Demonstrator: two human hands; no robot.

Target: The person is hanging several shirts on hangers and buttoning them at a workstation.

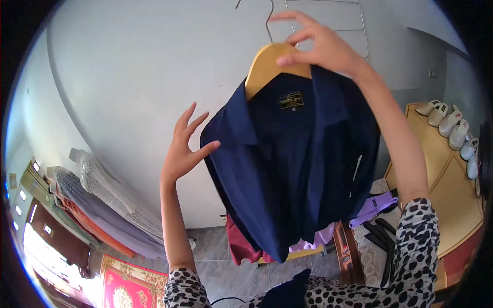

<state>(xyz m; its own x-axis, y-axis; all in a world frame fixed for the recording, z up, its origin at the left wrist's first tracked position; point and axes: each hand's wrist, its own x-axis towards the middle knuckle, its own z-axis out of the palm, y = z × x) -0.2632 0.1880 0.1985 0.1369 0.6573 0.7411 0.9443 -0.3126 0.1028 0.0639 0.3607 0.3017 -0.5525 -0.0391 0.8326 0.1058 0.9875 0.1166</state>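
A navy collared shirt hangs open at the front on a wooden clothes hanger before me. My right hand is at the top of the hanger, its thumb across the front of the wood and a finger stretched toward the metal hook. Beside the shirt's left shoulder, my left hand is open with its fingers spread. Its thumb tip overlaps the shirt's edge; whether it touches the cloth I cannot tell. A dark label shows inside the neck.
Mannequins in long gowns stand at the left near a red patterned rug. Several shoes line a wooden cabinet at the right. A purple garment and black hangers lie below. A metal rack is on the wall.
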